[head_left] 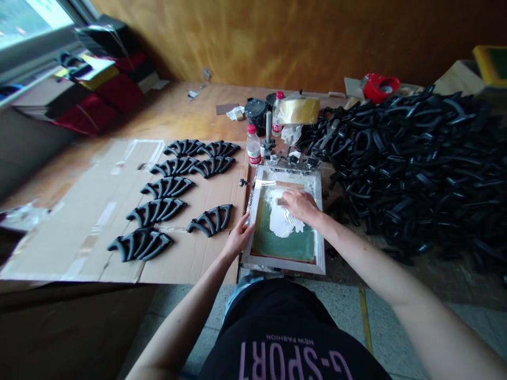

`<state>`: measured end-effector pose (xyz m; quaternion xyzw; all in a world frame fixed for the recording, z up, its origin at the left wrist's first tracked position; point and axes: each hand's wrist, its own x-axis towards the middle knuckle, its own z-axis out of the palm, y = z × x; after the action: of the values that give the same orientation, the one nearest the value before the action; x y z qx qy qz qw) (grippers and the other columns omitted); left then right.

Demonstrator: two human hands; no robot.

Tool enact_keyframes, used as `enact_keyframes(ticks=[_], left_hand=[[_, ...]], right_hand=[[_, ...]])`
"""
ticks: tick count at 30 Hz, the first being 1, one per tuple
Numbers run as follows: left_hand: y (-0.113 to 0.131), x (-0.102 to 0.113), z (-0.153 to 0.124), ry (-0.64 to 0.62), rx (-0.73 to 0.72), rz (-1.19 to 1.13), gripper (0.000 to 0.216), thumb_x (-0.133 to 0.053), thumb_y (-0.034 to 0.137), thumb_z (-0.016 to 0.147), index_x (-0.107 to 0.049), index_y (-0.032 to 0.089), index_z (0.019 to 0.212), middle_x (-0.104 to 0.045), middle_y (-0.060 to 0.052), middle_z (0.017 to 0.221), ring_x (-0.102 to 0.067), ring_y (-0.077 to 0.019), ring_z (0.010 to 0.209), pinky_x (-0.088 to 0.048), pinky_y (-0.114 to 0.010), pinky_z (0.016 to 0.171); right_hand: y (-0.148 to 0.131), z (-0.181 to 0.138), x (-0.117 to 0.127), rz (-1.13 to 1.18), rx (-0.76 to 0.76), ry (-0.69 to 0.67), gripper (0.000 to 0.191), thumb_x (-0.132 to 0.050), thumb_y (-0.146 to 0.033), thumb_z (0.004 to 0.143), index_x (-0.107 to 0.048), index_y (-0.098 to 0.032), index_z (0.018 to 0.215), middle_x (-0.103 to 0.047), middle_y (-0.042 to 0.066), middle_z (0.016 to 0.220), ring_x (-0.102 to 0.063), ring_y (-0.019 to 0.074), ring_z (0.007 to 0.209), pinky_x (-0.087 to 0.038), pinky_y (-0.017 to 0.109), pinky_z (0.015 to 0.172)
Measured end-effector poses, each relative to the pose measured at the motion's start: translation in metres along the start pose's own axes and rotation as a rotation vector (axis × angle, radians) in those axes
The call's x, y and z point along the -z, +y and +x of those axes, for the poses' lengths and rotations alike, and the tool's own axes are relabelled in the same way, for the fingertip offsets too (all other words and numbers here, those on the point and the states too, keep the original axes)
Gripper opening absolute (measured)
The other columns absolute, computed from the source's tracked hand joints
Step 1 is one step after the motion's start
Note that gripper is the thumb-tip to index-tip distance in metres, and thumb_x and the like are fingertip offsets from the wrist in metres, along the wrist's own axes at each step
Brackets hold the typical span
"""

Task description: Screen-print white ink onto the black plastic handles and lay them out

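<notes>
A screen printing frame (320,248) lies in front of me, with green mesh and a patch of white ink (282,221) on it. My right hand (300,205) is closed over the mesh around a small squeegee (281,201), mostly hidden by the fingers, at the upper part of the ink. At the frame's left edge, my left hand (240,235) grips the side rail. Left of that hand, a single row of black curved plastic parts (212,219) rests on cardboard. More such rows (156,210) lie farther left.
A large heap of black plastic parts (407,158) covers the right side. Behind the frame stand a bottle with a red cap (253,146), a dark tub (256,113) and a roll of tape (299,111). A red tape dispenser (381,87) sits at the back; flat cardboard (91,211) spreads left.
</notes>
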<state>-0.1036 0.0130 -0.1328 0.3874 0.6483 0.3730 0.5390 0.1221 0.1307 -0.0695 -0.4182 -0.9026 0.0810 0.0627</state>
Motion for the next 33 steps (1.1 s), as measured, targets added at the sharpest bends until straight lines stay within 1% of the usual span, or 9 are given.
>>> enact_keyframes(ticks=[4, 7, 9, 13, 19, 22, 27, 30, 33], left_hand=[[-0.004, 0.003, 0.0, -0.008, 0.004, 0.013, 0.074, -0.064, 0.049, 0.081, -0.045, 0.02, 0.146, -0.07, -0.002, 0.081, -0.062, -0.0146, 0.069, -0.046, -0.022, 0.061], [-0.007, 0.002, 0.001, -0.001, -0.002, 0.016, 0.073, -0.064, 0.049, 0.081, -0.046, 0.02, 0.146, -0.07, -0.003, 0.082, -0.063, -0.0159, 0.072, -0.047, -0.022, 0.062], [-0.008, 0.002, 0.002, 0.006, -0.01, 0.017, 0.072, -0.065, 0.049, 0.08, -0.047, 0.02, 0.145, -0.07, -0.003, 0.081, -0.063, -0.0163, 0.072, -0.048, -0.022, 0.061], [-0.007, 0.002, 0.001, -0.012, 0.0, -0.002, 0.075, -0.064, 0.051, 0.08, -0.045, 0.02, 0.146, -0.069, -0.003, 0.08, -0.062, -0.0157, 0.067, -0.046, -0.022, 0.057], [0.006, 0.0, -0.005, 0.003, 0.033, -0.08, 0.079, -0.07, 0.048, 0.075, -0.048, 0.018, 0.144, -0.069, -0.002, 0.076, -0.061, -0.0147, 0.063, -0.044, -0.022, 0.055], [0.019, 0.002, -0.011, -0.013, 0.049, -0.086, 0.08, -0.07, 0.048, 0.075, -0.046, 0.019, 0.146, -0.069, -0.002, 0.076, -0.061, -0.0156, 0.063, -0.045, -0.022, 0.055], [0.067, 0.016, -0.028, 0.004, -0.03, -0.132, 0.066, -0.065, 0.059, 0.078, -0.061, 0.021, 0.131, -0.068, -0.002, 0.075, -0.056, -0.0147, 0.059, -0.04, -0.022, 0.049], [0.11, 0.019, -0.035, 0.019, -0.096, -0.181, 0.06, -0.049, 0.069, 0.084, -0.071, 0.019, 0.109, -0.064, -0.002, 0.068, -0.051, -0.0127, 0.052, -0.036, -0.023, 0.044], [0.155, 0.014, -0.029, 0.06, -0.316, -0.281, 0.055, -0.042, 0.065, 0.09, -0.07, 0.019, 0.102, -0.067, -0.004, 0.078, -0.058, -0.013, 0.06, -0.043, -0.023, 0.049]], right_hand=[[-0.001, -0.054, -0.001, -0.017, 0.308, -0.039, 0.02, -0.047, -0.008, 0.09, -0.066, -0.017, 0.09, -0.067, 0.008, 0.088, -0.057, 0.0199, 0.085, -0.041, 0.029, 0.07], [0.004, -0.069, 0.01, 0.057, 0.444, -0.098, 0.018, -0.051, -0.008, 0.086, -0.066, -0.018, 0.084, -0.065, 0.006, 0.082, -0.055, 0.0187, 0.079, -0.039, 0.028, 0.068], [0.004, -0.064, 0.015, 0.095, 0.412, -0.102, 0.017, -0.054, -0.007, 0.082, -0.066, -0.019, 0.083, -0.064, 0.004, 0.079, -0.055, 0.0188, 0.078, -0.039, 0.028, 0.068], [-0.004, -0.055, 0.003, 0.031, 0.271, 0.036, 0.024, -0.048, -0.007, 0.087, -0.068, -0.018, 0.095, -0.067, 0.007, 0.093, -0.055, 0.0208, 0.088, -0.041, 0.03, 0.073], [-0.012, -0.077, -0.007, 0.067, 0.346, 0.025, 0.022, -0.05, -0.009, 0.088, -0.069, -0.017, 0.097, -0.067, 0.007, 0.091, -0.057, 0.0205, 0.086, -0.045, 0.03, 0.072], [-0.008, -0.051, 0.01, 0.107, 0.224, 0.06, 0.017, -0.059, -0.021, 0.09, -0.069, -0.021, 0.103, -0.067, 0.004, 0.09, -0.06, 0.0196, 0.087, -0.047, 0.03, 0.076], [0.024, 0.011, 0.055, 0.138, -0.057, 0.246, 0.054, -0.07, -0.031, 0.084, -0.055, -0.028, 0.135, -0.066, 0.004, 0.106, -0.062, 0.0196, 0.09, -0.049, 0.032, 0.081], [0.068, 0.01, 0.08, 0.191, -0.239, 0.425, 0.047, -0.062, -0.035, 0.09, -0.056, -0.022, 0.134, -0.066, 0.006, 0.104, -0.062, 0.0178, 0.085, -0.048, 0.032, 0.08], [0.108, -0.016, 0.079, 0.244, -0.52, 0.494, 0.033, -0.049, -0.031, 0.095, -0.063, -0.014, 0.119, -0.068, 0.009, 0.098, -0.061, 0.0177, 0.083, -0.047, 0.032, 0.078]])
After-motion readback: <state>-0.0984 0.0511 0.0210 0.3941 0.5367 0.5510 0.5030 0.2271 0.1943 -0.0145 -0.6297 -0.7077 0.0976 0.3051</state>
